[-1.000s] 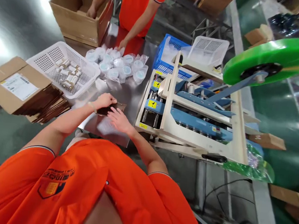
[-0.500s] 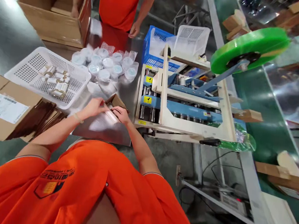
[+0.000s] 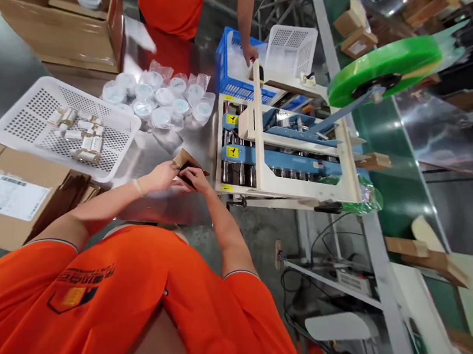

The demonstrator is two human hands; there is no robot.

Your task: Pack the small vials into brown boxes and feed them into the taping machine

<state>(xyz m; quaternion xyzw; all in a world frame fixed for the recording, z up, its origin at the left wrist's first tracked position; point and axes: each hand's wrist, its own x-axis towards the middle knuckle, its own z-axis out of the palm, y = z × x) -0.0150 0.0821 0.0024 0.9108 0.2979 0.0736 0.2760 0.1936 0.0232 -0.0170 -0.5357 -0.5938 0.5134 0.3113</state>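
Note:
A small brown cardboard box (image 3: 184, 158) is between my two hands, above the metal table. My left hand (image 3: 164, 176) grips its left side with bent fingers. My right hand (image 3: 195, 179) is closed on its right side, fingers at the flap. The box's interior is dark, and its contents cannot be made out. Behind it lie several white round tubs in clear bags (image 3: 163, 97). To the left, a white perforated basket (image 3: 29, 100) contains several white cylindrical parts (image 3: 92, 143) with tan ends.
A blue roller machine (image 3: 288, 163) with a green tape roll (image 3: 385, 71) borders the table's right. A large carton (image 3: 52, 36) stands back left; flattened cardboard and a labelled carton (image 3: 6, 192) lie front left. A co-worker (image 3: 170, 1) stands opposite, beside a blue crate (image 3: 223, 66).
The small box has tilted, and the pale piece at its opening is now out of sight. A co-worker's hand now holds round tubs over the carton; the other has reached the blue crate.

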